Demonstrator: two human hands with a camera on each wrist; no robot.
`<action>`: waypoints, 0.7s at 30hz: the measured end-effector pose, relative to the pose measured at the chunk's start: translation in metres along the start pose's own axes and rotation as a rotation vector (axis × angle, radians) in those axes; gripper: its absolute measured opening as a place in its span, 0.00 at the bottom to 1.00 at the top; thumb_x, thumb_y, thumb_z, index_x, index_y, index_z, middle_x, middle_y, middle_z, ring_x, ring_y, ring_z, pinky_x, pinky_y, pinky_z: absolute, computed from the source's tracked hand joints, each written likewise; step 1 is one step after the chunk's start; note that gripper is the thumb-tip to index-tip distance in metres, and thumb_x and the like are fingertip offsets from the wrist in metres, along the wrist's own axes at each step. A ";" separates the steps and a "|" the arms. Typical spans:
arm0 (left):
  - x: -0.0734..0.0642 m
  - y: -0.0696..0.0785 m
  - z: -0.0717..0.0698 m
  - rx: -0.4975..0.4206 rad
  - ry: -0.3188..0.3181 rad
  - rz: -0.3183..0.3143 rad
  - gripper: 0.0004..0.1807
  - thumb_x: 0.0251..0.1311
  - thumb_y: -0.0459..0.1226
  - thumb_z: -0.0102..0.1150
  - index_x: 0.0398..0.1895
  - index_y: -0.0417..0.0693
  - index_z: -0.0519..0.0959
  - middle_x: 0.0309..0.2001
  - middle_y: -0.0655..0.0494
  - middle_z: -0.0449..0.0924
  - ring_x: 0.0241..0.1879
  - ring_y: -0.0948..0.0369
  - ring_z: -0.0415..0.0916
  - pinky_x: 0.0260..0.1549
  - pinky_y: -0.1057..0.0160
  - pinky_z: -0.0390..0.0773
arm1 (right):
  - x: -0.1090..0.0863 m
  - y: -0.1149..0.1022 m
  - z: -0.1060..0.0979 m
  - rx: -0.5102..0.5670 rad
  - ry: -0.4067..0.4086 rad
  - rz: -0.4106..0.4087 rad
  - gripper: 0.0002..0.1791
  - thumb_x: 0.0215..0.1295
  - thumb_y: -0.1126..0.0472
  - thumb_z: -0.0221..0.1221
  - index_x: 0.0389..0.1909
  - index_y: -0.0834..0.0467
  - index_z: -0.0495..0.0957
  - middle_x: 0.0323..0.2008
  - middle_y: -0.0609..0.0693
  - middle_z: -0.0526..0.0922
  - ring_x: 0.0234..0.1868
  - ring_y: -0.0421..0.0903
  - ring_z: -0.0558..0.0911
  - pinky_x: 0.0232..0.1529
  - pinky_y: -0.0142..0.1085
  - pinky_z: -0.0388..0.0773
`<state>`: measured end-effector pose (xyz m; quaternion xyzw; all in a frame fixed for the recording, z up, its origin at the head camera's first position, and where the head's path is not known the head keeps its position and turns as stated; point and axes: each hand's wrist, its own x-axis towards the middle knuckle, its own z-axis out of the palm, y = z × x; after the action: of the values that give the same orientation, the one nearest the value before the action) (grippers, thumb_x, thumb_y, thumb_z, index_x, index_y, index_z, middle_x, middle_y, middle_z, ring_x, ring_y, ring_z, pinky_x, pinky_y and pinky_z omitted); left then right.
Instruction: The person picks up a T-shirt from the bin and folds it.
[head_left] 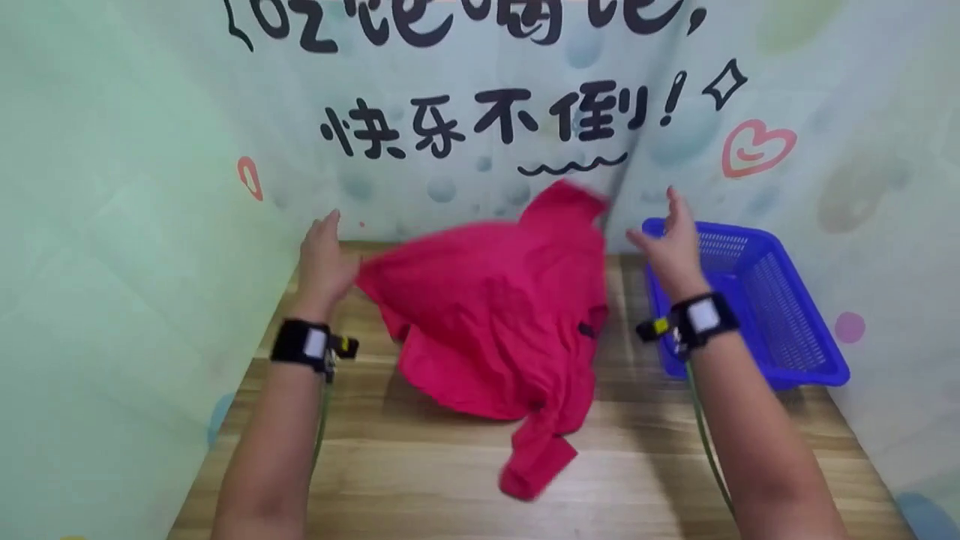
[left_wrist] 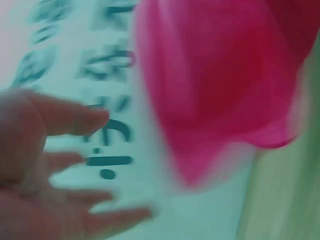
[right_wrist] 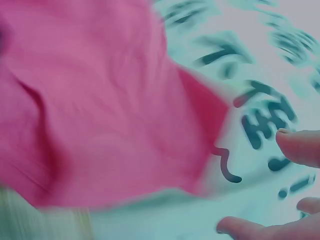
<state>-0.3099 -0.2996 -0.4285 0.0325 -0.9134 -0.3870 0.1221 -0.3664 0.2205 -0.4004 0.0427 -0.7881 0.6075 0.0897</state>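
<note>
A red long-sleeved garment (head_left: 480, 322) is in the middle of the head view, partly in the air over the wooden table, its edges blurred. One sleeve (head_left: 536, 457) trails toward the front and another part sticks up at the back. My left hand (head_left: 324, 259) is just left of the garment's left corner, fingers spread and holding nothing; the left wrist view shows a gap between fingers and cloth (left_wrist: 215, 75). To the right, my right hand (head_left: 675, 247) is also spread and free of the cloth (right_wrist: 110, 110), in front of the basket's near left side.
A blue plastic basket (head_left: 806, 322) with perforated walls stands at the right on the wooden table (head_left: 420, 480). Behind the table hangs a pale backdrop (head_left: 450, 67) with dark lettering, and similar sheets close off both sides. Each wrist carries a strapped camera with a cable.
</note>
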 end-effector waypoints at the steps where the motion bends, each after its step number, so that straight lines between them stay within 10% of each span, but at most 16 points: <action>1: -0.004 -0.002 0.011 0.059 0.021 0.001 0.41 0.70 0.31 0.58 0.84 0.40 0.55 0.83 0.30 0.52 0.82 0.36 0.50 0.82 0.39 0.52 | -0.006 0.007 0.005 -0.149 0.009 -0.025 0.52 0.68 0.66 0.66 0.87 0.54 0.47 0.86 0.59 0.48 0.83 0.59 0.59 0.80 0.47 0.65; 3: -0.018 -0.002 0.031 0.135 0.017 0.025 0.37 0.70 0.31 0.58 0.82 0.38 0.60 0.80 0.28 0.58 0.81 0.33 0.53 0.81 0.37 0.54 | -0.024 0.021 0.011 -0.314 -0.037 -0.094 0.47 0.67 0.66 0.66 0.84 0.59 0.54 0.83 0.62 0.58 0.82 0.63 0.62 0.81 0.53 0.64; 13: -0.064 -0.010 0.090 0.405 -0.391 0.175 0.29 0.58 0.45 0.75 0.57 0.37 0.82 0.49 0.41 0.85 0.55 0.45 0.80 0.59 0.45 0.80 | -0.074 0.059 0.053 -0.697 -0.471 -0.143 0.25 0.63 0.61 0.71 0.58 0.69 0.82 0.49 0.66 0.88 0.47 0.62 0.88 0.51 0.54 0.86; 17: -0.072 -0.020 0.099 0.461 -0.490 0.172 0.44 0.48 0.51 0.82 0.64 0.35 0.78 0.59 0.37 0.81 0.64 0.42 0.77 0.66 0.45 0.78 | -0.092 0.083 0.068 -0.810 -0.531 -0.136 0.26 0.58 0.54 0.76 0.50 0.67 0.82 0.35 0.57 0.86 0.37 0.53 0.83 0.43 0.50 0.84; 21: -0.072 -0.026 0.096 0.454 -0.553 0.146 0.59 0.43 0.54 0.85 0.76 0.34 0.69 0.73 0.30 0.69 0.75 0.35 0.65 0.74 0.41 0.69 | -0.101 0.096 0.077 -0.900 -0.554 -0.114 0.40 0.54 0.50 0.79 0.61 0.70 0.78 0.46 0.62 0.88 0.49 0.59 0.87 0.54 0.53 0.84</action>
<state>-0.2653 -0.2396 -0.5253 -0.1124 -0.9744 -0.1586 -0.1126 -0.2913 0.1670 -0.5301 0.2017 -0.9614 0.1694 -0.0797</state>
